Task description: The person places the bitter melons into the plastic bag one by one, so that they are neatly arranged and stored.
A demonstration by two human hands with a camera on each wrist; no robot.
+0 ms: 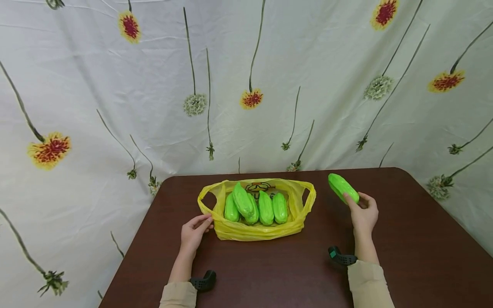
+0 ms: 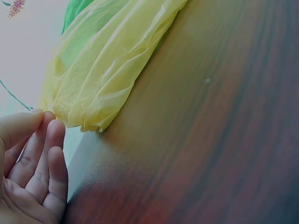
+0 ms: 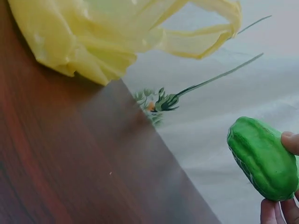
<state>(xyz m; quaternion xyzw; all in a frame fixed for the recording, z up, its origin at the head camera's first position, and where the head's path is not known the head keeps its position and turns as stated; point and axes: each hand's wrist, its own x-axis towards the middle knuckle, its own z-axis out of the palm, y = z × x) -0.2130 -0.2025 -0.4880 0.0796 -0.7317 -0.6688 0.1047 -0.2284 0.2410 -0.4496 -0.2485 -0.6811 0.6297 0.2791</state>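
A yellow plastic bag (image 1: 262,233) lies with its mouth spread wide on the table, its two handle loops to the left and right. Several bright green, ridged vegetables (image 1: 265,208), like bitter melons or cucumbers, sit inside it. My left hand (image 1: 192,235) pinches the bag's left edge between thumb and forefinger; the left wrist view shows the yellow film (image 2: 98,79) at those fingertips. To the right of the bag, my right hand (image 1: 363,214) holds another such green vegetable (image 1: 340,186) above the table, thumb on one side and fingers on the other.
The dark reddish-brown table (image 1: 277,273) has rounded far corners. Behind it hangs a pale cloth (image 1: 223,141) printed with flowers. A black band (image 1: 204,281) is on the left wrist and another black band (image 1: 342,256) on the right, beside beige sleeves.
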